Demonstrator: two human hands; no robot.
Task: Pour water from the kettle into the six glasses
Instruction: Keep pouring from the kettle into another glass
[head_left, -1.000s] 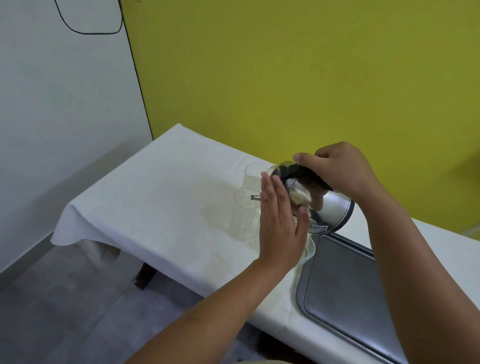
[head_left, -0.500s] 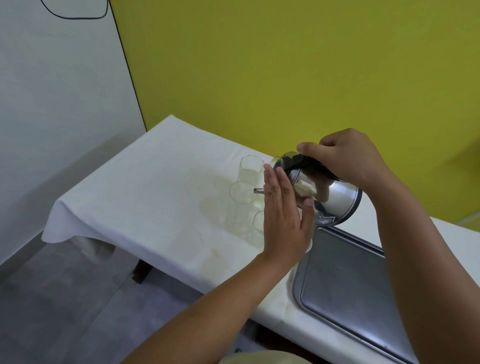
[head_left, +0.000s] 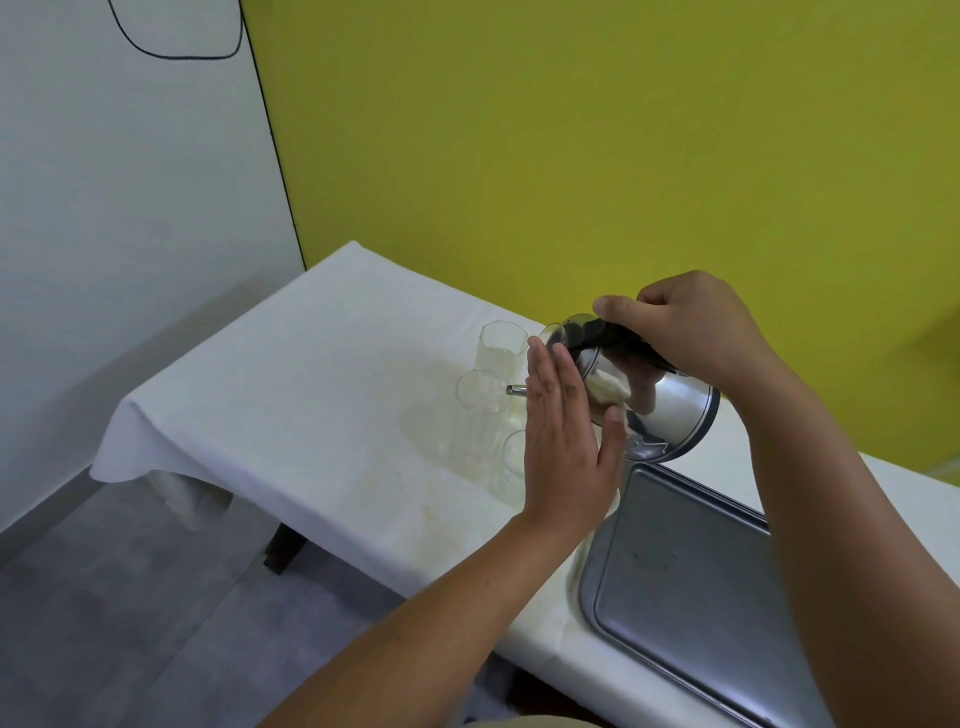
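Note:
A shiny steel kettle (head_left: 670, 410) with a black handle is tipped far over to the left, its thin spout (head_left: 515, 390) over the rim of the middle glass (head_left: 480, 395). My right hand (head_left: 691, 327) grips the black handle from above. My left hand (head_left: 563, 441) is flat, fingers together, pressed against the kettle's lid side. A far glass (head_left: 501, 348) holds some water. A near glass (head_left: 514, 462) is partly hidden by my left hand. Other glasses are hidden behind my hand and the kettle.
The glasses stand on a white tablecloth (head_left: 291, 395) with a damp, stained patch (head_left: 431, 421) beside them. A steel tray (head_left: 691, 587) lies at the right near the table's front edge. A yellow wall (head_left: 571, 156) runs close behind the table.
The kettle, both hands and the glasses keep the same pose relative to each other. Only the camera view has shifted slightly.

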